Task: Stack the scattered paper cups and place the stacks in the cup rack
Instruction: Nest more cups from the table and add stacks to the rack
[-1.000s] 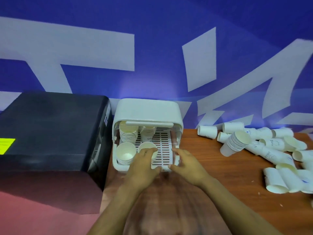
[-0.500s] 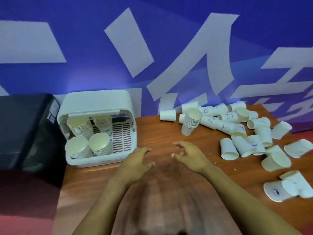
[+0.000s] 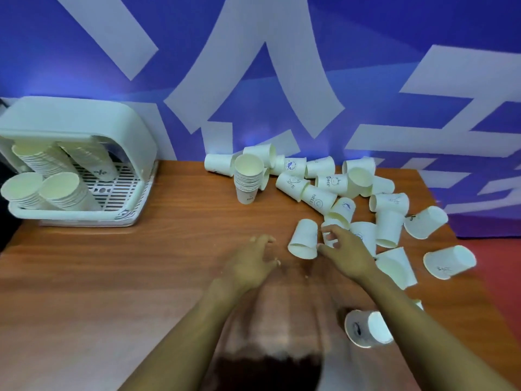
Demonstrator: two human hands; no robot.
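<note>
Since a moment ago, my view is swinging right: the cup rack point(image 3: 84, 131), which was sitting just ahead of my hands, is now lying far off at the left edge of the wooden table point(image 3: 112, 272), and the black box that was beside it is slipping out of sight. Both my hands are leaving the rack and moving over to the scattered paper cups point(image 3: 366, 198).

My left hand point(image 3: 251, 263) is hovering over the bare wood with fingers loosely spread, holding nothing. My right hand point(image 3: 346, 255) is reaching into the near edge of the pile, thumb and fingers curling around a small cup point(image 3: 329, 235) that is mostly hidden behind them; I cannot tell whether the pinch is closing fully. Just left of it, a fallen cup point(image 3: 304, 238) is lying with its mouth toward me, touching my thumb.

The rack is holding four stacks: two leaning at the back point(image 3: 56, 162) and two in front point(image 3: 45, 190), all standing on its slotted white tray. The right half of the tray is showing only its grille.

On the table, a short stack point(image 3: 248, 179) is standing upright at the left end of the pile, near the blue wall point(image 3: 282, 66). The remaining cups are lying on their sides, many touching. One more cup point(image 3: 366, 328) is lying close beside my right forearm.
</note>
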